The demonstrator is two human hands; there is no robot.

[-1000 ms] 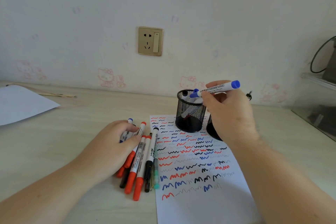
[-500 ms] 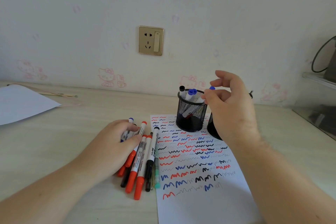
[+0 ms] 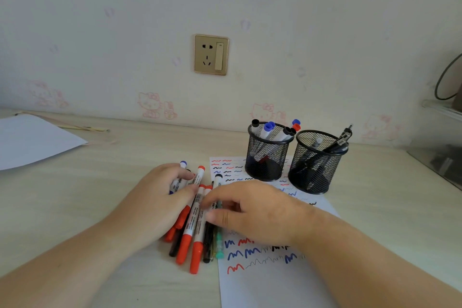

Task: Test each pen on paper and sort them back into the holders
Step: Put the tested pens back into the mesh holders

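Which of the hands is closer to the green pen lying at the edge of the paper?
Right. The right hand reaches over the green pen, fingertips at its barrel. The left hand rests further left, on the other pens.

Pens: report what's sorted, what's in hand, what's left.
Done: several markers stand in the left holder, dark pens in the right holder, and the test paper carries many squiggles. In hand: right hand reaches into the pile that left hand steadies. Left: that pile.
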